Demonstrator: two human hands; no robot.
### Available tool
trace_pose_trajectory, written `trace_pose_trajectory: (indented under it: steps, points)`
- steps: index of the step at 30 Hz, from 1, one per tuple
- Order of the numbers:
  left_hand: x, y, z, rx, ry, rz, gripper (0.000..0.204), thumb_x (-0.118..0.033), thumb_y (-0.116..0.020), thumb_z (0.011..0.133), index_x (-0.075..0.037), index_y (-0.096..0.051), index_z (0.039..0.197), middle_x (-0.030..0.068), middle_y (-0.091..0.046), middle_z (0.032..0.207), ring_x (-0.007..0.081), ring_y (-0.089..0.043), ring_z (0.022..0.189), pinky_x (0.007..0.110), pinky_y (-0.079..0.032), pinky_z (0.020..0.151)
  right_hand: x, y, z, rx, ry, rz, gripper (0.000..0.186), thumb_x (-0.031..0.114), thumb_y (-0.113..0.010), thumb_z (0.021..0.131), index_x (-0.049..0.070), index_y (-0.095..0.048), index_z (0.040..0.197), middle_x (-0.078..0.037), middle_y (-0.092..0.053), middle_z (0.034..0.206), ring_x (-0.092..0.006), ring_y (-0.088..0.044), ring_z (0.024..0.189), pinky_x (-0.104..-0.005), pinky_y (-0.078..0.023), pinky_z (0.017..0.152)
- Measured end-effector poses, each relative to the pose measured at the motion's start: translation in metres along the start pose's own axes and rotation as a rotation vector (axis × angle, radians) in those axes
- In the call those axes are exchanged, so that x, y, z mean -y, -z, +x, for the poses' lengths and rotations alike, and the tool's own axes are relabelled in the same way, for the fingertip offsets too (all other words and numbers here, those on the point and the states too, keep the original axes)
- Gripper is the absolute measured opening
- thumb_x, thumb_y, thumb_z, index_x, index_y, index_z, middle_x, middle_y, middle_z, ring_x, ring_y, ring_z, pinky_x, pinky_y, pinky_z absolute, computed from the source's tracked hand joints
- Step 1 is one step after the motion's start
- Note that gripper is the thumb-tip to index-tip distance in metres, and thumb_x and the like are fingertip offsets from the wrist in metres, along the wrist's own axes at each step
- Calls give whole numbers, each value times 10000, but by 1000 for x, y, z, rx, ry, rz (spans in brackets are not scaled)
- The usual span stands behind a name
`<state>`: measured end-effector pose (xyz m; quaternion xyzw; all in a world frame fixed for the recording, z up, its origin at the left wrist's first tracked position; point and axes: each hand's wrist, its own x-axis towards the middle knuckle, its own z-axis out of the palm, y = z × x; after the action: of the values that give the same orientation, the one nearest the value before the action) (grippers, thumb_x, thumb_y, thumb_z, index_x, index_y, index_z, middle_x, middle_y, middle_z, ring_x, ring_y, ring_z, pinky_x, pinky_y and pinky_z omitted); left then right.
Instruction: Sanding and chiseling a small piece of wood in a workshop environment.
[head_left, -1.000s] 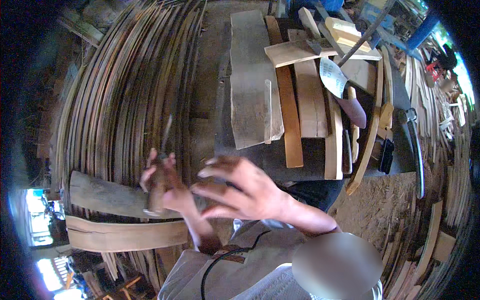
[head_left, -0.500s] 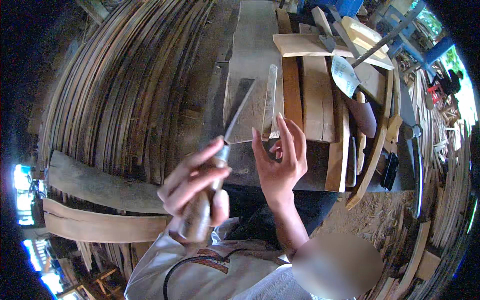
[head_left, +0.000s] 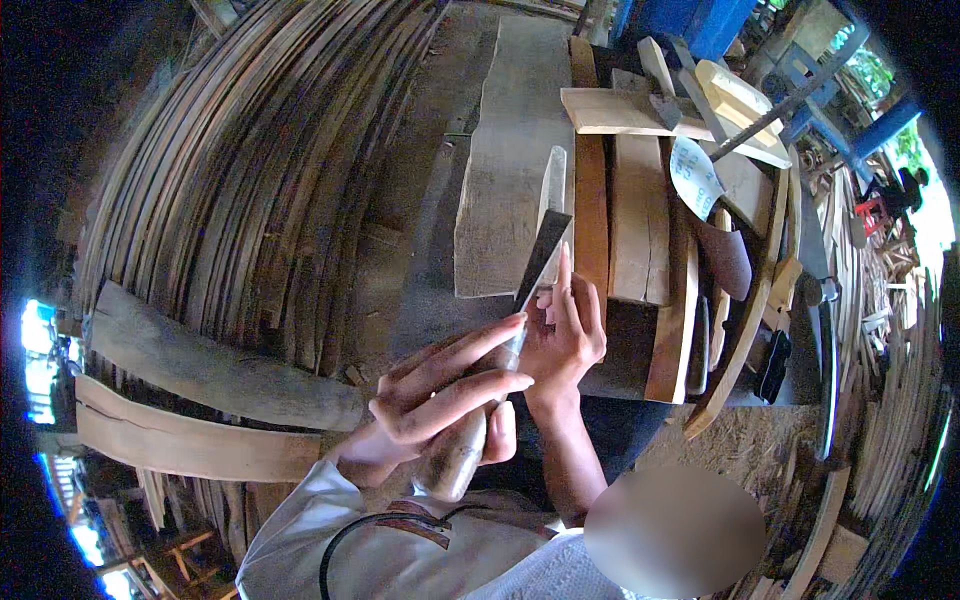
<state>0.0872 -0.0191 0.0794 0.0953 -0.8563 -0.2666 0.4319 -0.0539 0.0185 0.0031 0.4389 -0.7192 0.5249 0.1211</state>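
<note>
My left hand [head_left: 435, 390] is wrapped round the wooden handle [head_left: 457, 455] of a chisel, its fingers reaching up to the collar. The flat, dark chisel blade [head_left: 545, 255] points up and slightly right. Close beside the blade is my right hand [head_left: 567, 345], index finger stretched out and other fingers loosely bent; its thumb is hidden behind the chisel. Beyond the blade tip, a narrow pale strip [head_left: 552, 180] lies along the right side of a wide grey plank [head_left: 505, 130]. The blade covers the strip's near end.
Right of the plank lie several boards [head_left: 640, 220], curved sandpaper pieces [head_left: 694, 178] and a long curved wooden piece [head_left: 745, 350]. A black object [head_left: 773, 368] sits near the bench's right edge. Stacked thin boards [head_left: 250, 180] fill the left, with a curved board [head_left: 200, 435] below them.
My left hand has swung the chisel rightward, its blade now beside my right hand with the broad face showing. My right fingers have bent more. The view has shifted slightly.
</note>
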Motion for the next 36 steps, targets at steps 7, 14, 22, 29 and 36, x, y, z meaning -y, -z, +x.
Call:
trace_pose_trajectory:
  steps: [7, 14, 22, 29, 36]
  points:
    - [11, -16, 0, -51, -29, 54, 270, -46, -685, 717, -43, -714, 986, 239, -634, 1242, 366, -692, 1034, 392, -594, 848, 0, 0, 5, -26, 43, -25, 592, 40, -759, 784, 39, -569, 1344, -95, -643, 857, -218, -601, 614, -337, -542, 555]
    - [1, -6, -3, 13, -59, 91, 248, -66, -689, 713, -45, -718, 958, 274, -635, 1215, 373, -702, 1002, 395, -587, 855, -4, -2, 3, -40, 35, -31, 602, 55, -760, 780, 75, -573, 1352, -94, -637, 858, -229, -637, 674, -353, -539, 571]
    - [13, -17, -4, -30, -89, 19, 242, -68, -693, 726, -38, -713, 965, 293, -625, 1220, 386, -689, 1035, 401, -586, 856, 0, 0, 3, -29, 16, -15, 595, 60, -772, 766, 66, -590, 1332, -81, -624, 831, -206, -611, 634, -337, -529, 545]
    - [2, -6, -11, -19, -80, 16, 201, -61, -712, 705, -41, -725, 905, 272, -635, 1220, 380, -686, 1054, 395, -590, 842, -3, -1, 3, -24, 44, -62, 594, 49, -754, 772, 44, -574, 1338, -86, -621, 838, -206, -617, 638, -342, -530, 545]
    - [13, -25, -8, -151, -63, 34, 198, -58, -716, 702, -68, -731, 899, 250, -667, 1175, 329, -721, 974, 355, -598, 788, -1, 1, 6, -53, -11, 7, 577, 71, -778, 768, 30, -589, 1312, -58, -557, 718, -193, -562, 551, -340, -495, 497]
